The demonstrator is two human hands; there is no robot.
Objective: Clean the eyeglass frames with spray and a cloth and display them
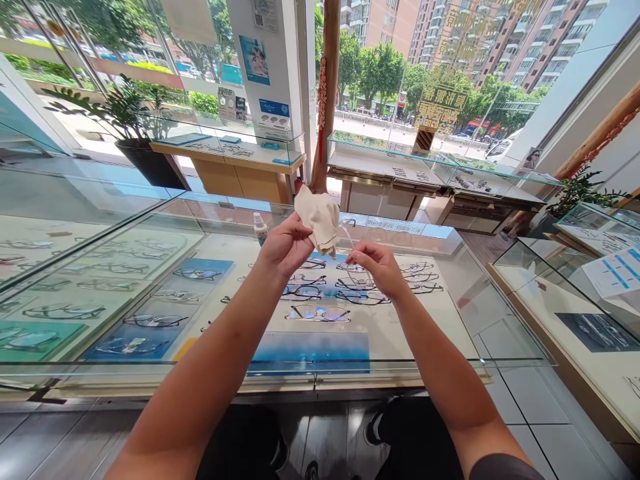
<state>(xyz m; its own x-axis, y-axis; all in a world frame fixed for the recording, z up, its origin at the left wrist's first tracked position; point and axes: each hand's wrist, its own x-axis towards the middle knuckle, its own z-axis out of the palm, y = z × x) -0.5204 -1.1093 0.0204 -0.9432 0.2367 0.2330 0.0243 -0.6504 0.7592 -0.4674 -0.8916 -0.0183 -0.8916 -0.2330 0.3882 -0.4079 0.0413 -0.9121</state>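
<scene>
**Clear glasses held over a glass counter**

An optician's shop with street windows behind; a glass-topped counter (450, 320) fills the foreground, with rows of frames laid out under its pane. Above the counter, the left hand (283, 245) has its fingers pinched on a cream cloth (317, 217), which bunches upward. Just right of the cloth, the right hand (377, 267) pinches a pair of clear-framed glasses (350, 250), 1 temple reaching toward the cloth. A small spray bottle (260, 228) stands on the counter just left of the cloth.

The likely risks: the thin frame is held by fingertips only, so a firm rub could twist it loose onto the pane. A sweeping left elbow might also tip the bottle.
</scene>
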